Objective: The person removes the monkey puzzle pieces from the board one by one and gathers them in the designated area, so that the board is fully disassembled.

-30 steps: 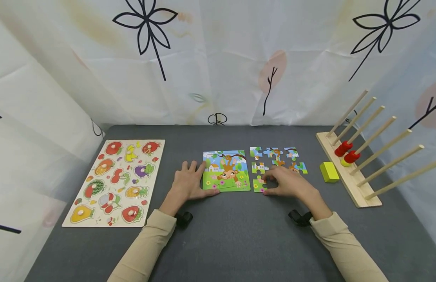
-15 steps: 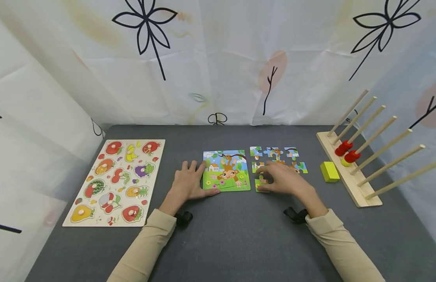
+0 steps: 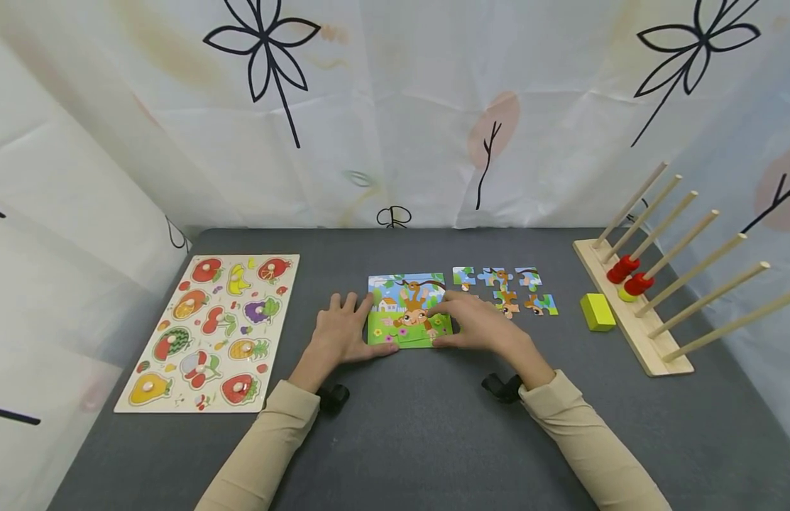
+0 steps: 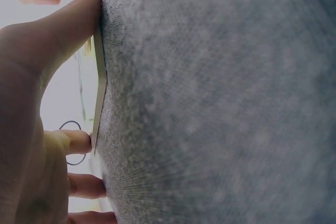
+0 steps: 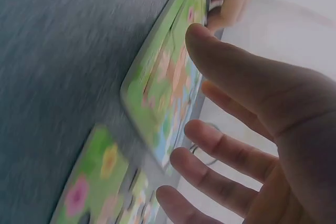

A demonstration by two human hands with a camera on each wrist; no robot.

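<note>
A square monkey puzzle board lies flat on the dark table in the head view, its picture partly behind my right hand. My left hand rests with fingers spread at its left edge; in the left wrist view the thumb touches the board's pale edge. My right hand hovers over the board's right side. Its fingers are apart in the right wrist view, with nothing between them. A loose puzzle piece with flowers lies beside the board there; in the head view this hand hides it.
Several more jigsaw pieces lie right of the board. Farther right are a yellow block and a wooden peg stand with red and yellow beads. A fruit knob-puzzle board lies at the left. A patterned cloth hangs behind the table.
My right hand has moved left, from the loose pieces to the right side of the monkey board. My left hand has stayed in place.
</note>
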